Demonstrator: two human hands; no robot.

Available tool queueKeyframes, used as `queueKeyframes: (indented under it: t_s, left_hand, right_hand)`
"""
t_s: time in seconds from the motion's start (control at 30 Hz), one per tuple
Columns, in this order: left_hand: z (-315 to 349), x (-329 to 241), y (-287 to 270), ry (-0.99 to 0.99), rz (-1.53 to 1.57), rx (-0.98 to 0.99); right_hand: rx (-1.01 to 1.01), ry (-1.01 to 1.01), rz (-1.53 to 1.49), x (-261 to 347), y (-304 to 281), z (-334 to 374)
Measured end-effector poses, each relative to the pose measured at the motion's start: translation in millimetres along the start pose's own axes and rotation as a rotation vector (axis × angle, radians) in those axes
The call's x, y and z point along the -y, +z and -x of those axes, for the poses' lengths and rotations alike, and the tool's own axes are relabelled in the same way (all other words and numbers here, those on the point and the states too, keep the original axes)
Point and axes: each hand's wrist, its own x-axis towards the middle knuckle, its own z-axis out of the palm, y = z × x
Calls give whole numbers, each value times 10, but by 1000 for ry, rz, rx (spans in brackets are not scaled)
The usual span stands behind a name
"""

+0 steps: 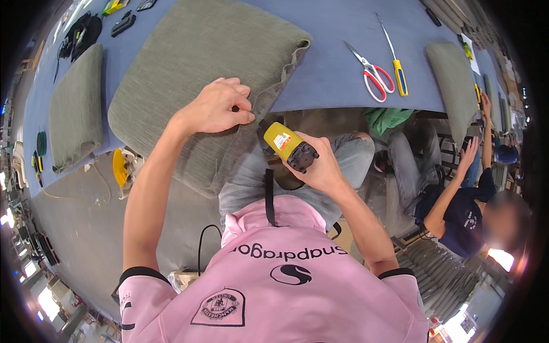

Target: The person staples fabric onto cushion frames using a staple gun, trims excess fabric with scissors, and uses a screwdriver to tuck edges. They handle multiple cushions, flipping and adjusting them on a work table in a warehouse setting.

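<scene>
Grey-green fabric: a large cushion (189, 74), laid partly on the blue worktop (337, 34), its near part overhanging the edge toward the lap. Its loose, wavy right-hand edge is pinched between thumb and curled fingers of the left hand (220, 106). A yellow-and-black tool (280, 140) is gripped in the right hand (320, 166), fingers wrapped round the body; its dark nose is pointed at the cushion edge, contact cannot be told. A white label with a red patch is carried on the tool, print too small to be read. Large dark lettering, an oval emblem and an outlined crest are printed on the pink shirt (274, 268), seen upside down.

Right of the cushion, a stretch of bare blue surface is left before the red-and-white-handled scissors (374, 77). Just beside these, a screwdriver (400, 74) with yellow-and-blue handle is laid. Both are placed near the worktop's front edge, with green cloth (386, 119) hung below. Room is bounded by a smaller cushion at left (77, 103), another at right (449, 83); beyond that, a co-worker (460, 220) is seated.
</scene>
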Motion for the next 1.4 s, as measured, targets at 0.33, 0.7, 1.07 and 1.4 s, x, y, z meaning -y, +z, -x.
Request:
queueKeyframes:
  t_s: [0.33, 0.7, 1.07, 1.4]
  left_hand:
    - [-14, 61, 185, 35, -45, -159]
    - [130, -171, 98, 91, -243, -99]
    - [86, 0, 163, 30, -59, -105]
    - [233, -300, 73, 52, -260, -148]
  right_hand:
    - [-93, -175, -6, -125, 94, -179]
    - [65, 112, -29, 42, 73, 131]
    - [-46, -129, 4, -38, 158, 1]
    - [-37, -86, -2, 36, 105, 59]
